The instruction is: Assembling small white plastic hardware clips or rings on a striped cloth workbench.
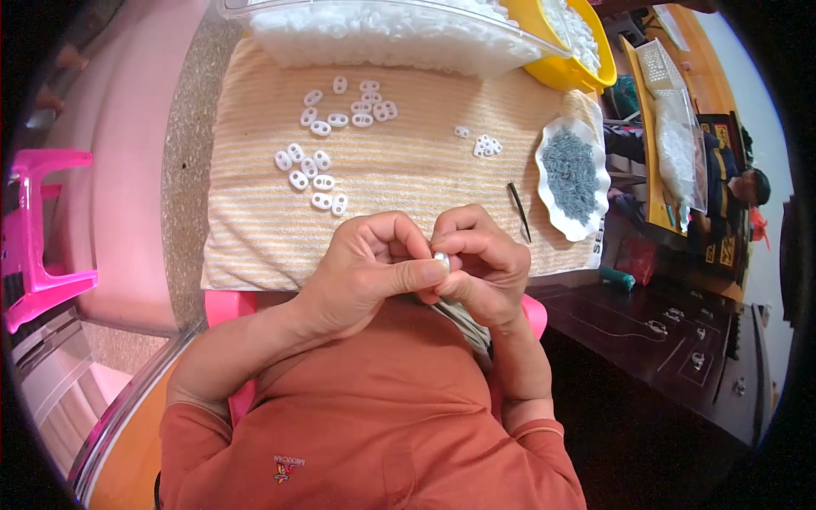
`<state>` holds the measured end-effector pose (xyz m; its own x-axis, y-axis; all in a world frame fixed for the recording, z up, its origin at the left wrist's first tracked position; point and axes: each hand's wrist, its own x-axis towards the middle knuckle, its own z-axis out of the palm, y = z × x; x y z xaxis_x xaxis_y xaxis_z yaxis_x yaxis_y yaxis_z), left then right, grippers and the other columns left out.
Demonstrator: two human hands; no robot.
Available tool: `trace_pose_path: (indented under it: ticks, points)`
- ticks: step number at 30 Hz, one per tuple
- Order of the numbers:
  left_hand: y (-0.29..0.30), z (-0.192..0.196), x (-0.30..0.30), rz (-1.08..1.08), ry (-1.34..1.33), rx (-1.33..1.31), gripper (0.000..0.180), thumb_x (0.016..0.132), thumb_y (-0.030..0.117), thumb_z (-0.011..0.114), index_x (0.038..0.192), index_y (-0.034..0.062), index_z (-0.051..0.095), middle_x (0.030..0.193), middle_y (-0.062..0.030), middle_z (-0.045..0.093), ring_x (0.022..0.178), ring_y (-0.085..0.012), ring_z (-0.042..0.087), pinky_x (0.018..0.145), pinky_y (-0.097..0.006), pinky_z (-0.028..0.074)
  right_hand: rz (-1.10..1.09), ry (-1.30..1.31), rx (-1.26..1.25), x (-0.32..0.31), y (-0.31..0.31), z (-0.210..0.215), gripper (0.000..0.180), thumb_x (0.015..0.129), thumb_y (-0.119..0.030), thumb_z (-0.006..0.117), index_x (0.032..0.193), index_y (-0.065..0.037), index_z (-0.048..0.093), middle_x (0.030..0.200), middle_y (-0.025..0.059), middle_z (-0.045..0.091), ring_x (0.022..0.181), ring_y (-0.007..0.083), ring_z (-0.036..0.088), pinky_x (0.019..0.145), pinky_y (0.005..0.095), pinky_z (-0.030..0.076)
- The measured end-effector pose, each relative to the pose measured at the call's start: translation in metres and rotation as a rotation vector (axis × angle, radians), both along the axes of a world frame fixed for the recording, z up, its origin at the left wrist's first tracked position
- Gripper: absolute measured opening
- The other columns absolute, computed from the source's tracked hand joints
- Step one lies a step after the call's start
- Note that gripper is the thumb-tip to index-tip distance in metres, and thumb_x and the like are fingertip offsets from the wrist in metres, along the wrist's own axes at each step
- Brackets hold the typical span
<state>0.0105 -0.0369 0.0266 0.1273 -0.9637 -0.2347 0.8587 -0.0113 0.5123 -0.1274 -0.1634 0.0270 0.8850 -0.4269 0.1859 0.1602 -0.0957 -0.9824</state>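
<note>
My left hand (pixel 380 259) and my right hand (pixel 480 259) meet at the near edge of the towel-covered table. Between their fingertips is a small white plastic piece (pixel 440 257), mostly covered by the fingers. Both hands pinch it, the left thumb lying along its near side. Beyond my left hand lie several white oval two-hole plastic pieces (pixel 323 182) in loose groups. Past my right hand is a small cluster of tiny white pieces (pixel 487 146), with one more (pixel 461 132) beside it. A thin black stick (pixel 518 212) rests right of them.
A clear bin (pixel 374 38) full of white pieces stands at the far edge, beside a yellow tub (pixel 605 78). A scalloped white dish (pixel 548 200) of small grey pieces is at the right. A pink stool (pixel 51 246) stands left; another person (pixel 722 191) sits far right.
</note>
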Motion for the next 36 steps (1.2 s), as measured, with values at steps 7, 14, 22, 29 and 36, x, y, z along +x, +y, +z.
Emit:
trace_pose_path:
  ticks: [7,14,22,29,36]
  points:
    - [-0.003,0.001,-0.002,-0.019,-0.044,0.008,0.014,0.085,0.008,0.071,0.086,0.0028,0.058,0.084,-0.0073,0.066,0.073,-0.0116,0.063,0.066,-0.024,0.054,-0.032,-0.039,0.055,0.002,0.003,0.008,0.034,0.078,-0.014,0.078,0.104,0.001,0.064,0.1,0.0131,0.057,0.08,0.0114,0.051,0.067,0.0218,0.042]
    - [-0.001,-0.001,0.001,-0.083,0.03,-0.012,0.014,0.086,0.007,0.068,0.087,0.0036,0.054,0.09,-0.0115,0.065,0.077,-0.0168,0.064,0.069,-0.029,0.056,-0.051,-0.002,0.144,-0.001,0.001,0.016,0.018,0.077,0.002,0.072,0.091,0.001,0.061,0.094,0.015,0.059,0.081,0.0157,0.057,0.07,0.0255,0.047]
    - [-0.002,-0.003,-0.001,-0.042,0.018,0.11,0.009,0.089,0.009,0.065,0.089,0.0046,0.056,0.109,-0.0146,0.063,0.077,-0.0128,0.064,0.074,-0.028,0.056,-0.656,0.017,-0.208,0.017,-0.068,0.049,0.006,0.086,-0.001,0.065,0.091,0.002,0.064,0.078,0.0071,0.066,0.068,0.0108,0.062,0.064,0.0227,0.05]
    - [-0.002,-0.001,-0.007,-0.058,-0.029,0.11,0.008,0.088,0.007,0.066,0.088,0.004,0.059,0.108,-0.0159,0.063,0.078,-0.0114,0.063,0.074,-0.026,0.055,-0.784,0.018,-0.385,0.035,-0.19,0.074,0.023,0.086,-0.008,0.067,0.104,0.006,0.065,0.08,0.0082,0.066,0.071,0.0114,0.063,0.068,0.022,0.051]
    - [0.0,-0.003,-0.008,-0.051,-0.091,0.126,0.008,0.087,0.007,0.067,0.089,0.0033,0.06,0.106,-0.0153,0.064,0.08,-0.0099,0.062,0.073,-0.025,0.055,-0.372,0.253,-0.546,0.027,-0.135,0.02,0.014,0.082,-0.003,0.07,0.096,-0.001,0.069,0.081,0.0025,0.066,0.071,0.0089,0.059,0.063,0.0221,0.047]
